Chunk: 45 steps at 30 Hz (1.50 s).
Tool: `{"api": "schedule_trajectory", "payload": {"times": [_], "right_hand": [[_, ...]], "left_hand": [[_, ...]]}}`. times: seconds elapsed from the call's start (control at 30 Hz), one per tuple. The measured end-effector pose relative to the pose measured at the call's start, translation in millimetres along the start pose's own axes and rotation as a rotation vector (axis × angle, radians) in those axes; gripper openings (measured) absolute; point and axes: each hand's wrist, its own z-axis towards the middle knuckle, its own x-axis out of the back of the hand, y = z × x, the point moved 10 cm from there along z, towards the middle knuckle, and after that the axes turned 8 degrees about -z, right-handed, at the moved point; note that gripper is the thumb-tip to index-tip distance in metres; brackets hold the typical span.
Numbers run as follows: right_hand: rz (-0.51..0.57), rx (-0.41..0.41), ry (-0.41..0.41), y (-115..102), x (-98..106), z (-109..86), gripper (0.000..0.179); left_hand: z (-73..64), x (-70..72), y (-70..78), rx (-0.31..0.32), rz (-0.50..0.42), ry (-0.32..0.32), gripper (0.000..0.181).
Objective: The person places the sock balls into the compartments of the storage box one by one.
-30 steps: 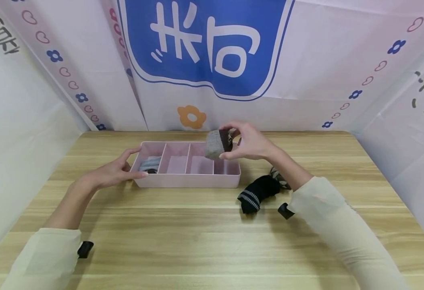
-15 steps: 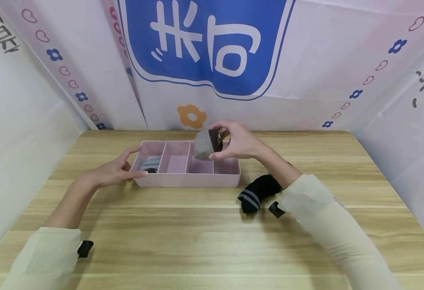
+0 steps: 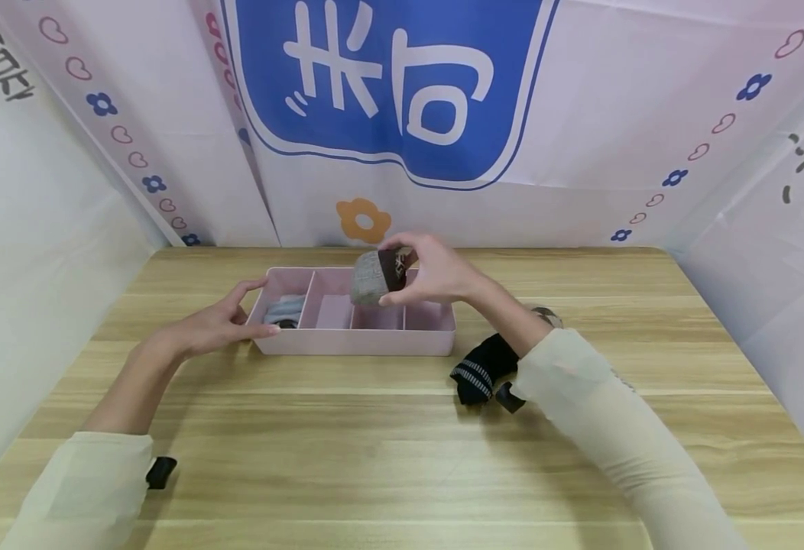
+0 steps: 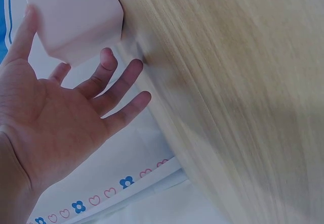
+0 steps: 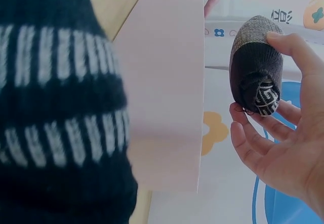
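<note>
My right hand (image 3: 436, 271) pinches a rolled-up sock (image 3: 372, 278), grey with a dark patterned end, between thumb and fingers. It is held above the middle compartments of a pink divided storage box (image 3: 357, 343). In the right wrist view the same sock (image 5: 256, 64) shows a black-and-white pattern tucked in its opening. My left hand (image 3: 212, 330) grips the left end of the box, thumb at the front rim and index finger at the back corner. From the left wrist view, the other fingers of the left hand (image 4: 55, 113) are spread, apart from the table.
A folded light-blue item (image 3: 283, 310) lies in the box's leftmost compartment. Right of the box rests a rolled black sock (image 3: 478, 372) with white stripes. Behind it a patterned sock (image 3: 549, 316) is partly hidden by the right forearm. A printed cloth wall stands behind the table.
My right hand has moved left with the grey sock, from over the right part of the box to over its middle. The left hand and the box have stayed put.
</note>
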Motion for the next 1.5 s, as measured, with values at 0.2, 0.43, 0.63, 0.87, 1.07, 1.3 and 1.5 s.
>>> {"api": "schedule_trajectory", "payload": {"times": [0.2,0.43,0.63,0.87,1.07,1.3,1.5], "right_hand": [[-0.018,-0.020,-0.008,0.4,-6.5,6.2,0.075],[0.013,-0.034,-0.034,-2.6,-14.7,12.0,0.074],[-0.048,-0.048,-0.046,-2.6,-21.2,17.2,0.078],[-0.078,-0.053,-0.036,-3.7,-27.2,22.8,0.077],[-0.112,-0.060,-0.030,-6.6,-32.6,26.7,0.076],[-0.139,-0.048,-0.014,-9.3,-37.8,32.6,0.075],[-0.171,-0.034,-0.005,-14.3,-40.4,36.6,0.077]], "left_hand": [[-0.1,0.0,-1.0,-0.003,-0.003,0.001,0.099],[-0.3,0.5,-0.4,0.000,-0.005,0.000,0.099],[-0.2,0.4,-0.2,-0.001,0.004,0.001,0.099],[-0.8,0.2,1.3,-0.008,-0.004,0.002,0.099],[-0.2,-0.1,2.3,-0.013,-0.018,0.003,0.099],[0.0,-0.3,2.4,-0.019,-0.023,0.003,0.099],[-0.4,0.7,3.0,-0.023,-0.023,0.011,0.099]]}}
